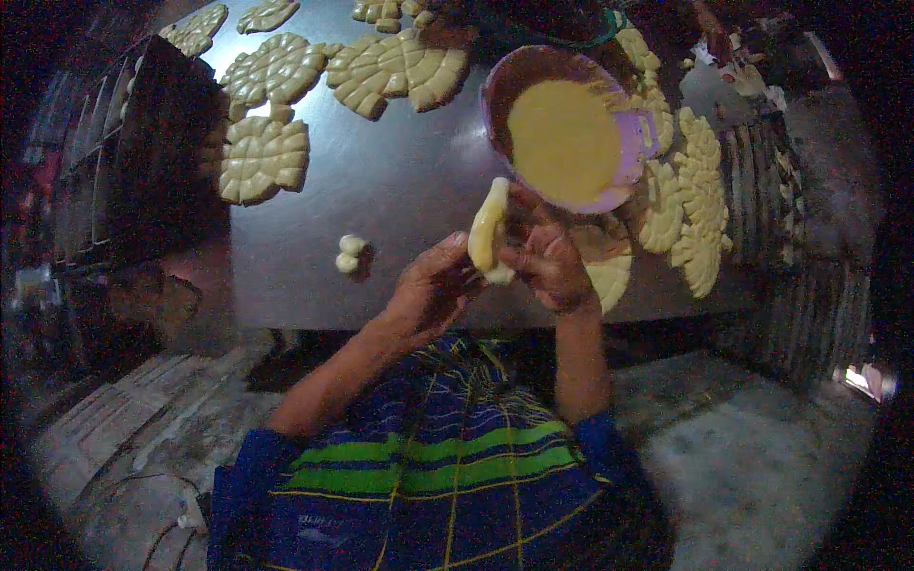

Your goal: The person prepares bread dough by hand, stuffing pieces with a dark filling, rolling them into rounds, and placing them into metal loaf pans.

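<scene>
The left hand (430,287) and right hand (557,269), fingers half curled, hold a pale dough strip (487,228) between them. Beneath spreads a dark, glossy table (409,181); just beyond the right hand, a purple bowl (632,138); well left of the left hand, a dark rack (157,152).

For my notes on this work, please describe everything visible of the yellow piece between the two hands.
The yellow piece looks like soft dough, smooth and a little shiny. It is long and slightly curved, with a narrower, whiter tip pointing away from the person. The left hand and the right hand hold it near the purple basin; fingers partly hide its lower end.
</scene>
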The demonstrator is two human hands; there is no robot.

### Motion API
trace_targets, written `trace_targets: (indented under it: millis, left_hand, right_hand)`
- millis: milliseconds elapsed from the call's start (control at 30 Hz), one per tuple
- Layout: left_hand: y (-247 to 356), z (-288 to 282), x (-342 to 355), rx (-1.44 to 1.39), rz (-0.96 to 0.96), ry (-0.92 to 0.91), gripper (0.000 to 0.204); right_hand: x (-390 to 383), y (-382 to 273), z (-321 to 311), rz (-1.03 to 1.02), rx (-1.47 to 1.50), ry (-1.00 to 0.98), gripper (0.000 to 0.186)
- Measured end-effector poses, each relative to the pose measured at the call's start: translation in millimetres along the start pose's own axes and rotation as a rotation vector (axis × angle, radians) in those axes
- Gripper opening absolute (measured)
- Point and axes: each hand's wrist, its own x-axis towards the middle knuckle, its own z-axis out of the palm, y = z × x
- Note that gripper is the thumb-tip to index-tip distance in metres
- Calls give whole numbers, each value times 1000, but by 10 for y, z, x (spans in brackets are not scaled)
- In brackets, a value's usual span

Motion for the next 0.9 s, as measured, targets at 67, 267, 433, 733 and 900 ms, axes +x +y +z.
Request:
trace_targets:
  millis: [67, 267, 433, 733, 900]
  left_hand:
    - [19, -114, -62, 137, 43, 1, 44]
    - [220, -279, -233, 265, 260, 36, 41]
    - [526, -400, -433, 438, 270, 128, 34]
    - [923, -1127, -794, 1012, 384, -58, 22]
    - [1297, -1249, -1077, 1094, 320, -105, 39]
  right_hand:
    - [-29, 171, 83, -58, 72, 22, 65]
    - [-92, 709, 226, -149, -4, 253, 39]
    - [-23, 648, 686, -618, -1075, 94, 29]
    - [165, 868, 1126, -382, -1377, 130, 33]
    - [414, 732, 1367, -315, -1224, -92, 22]
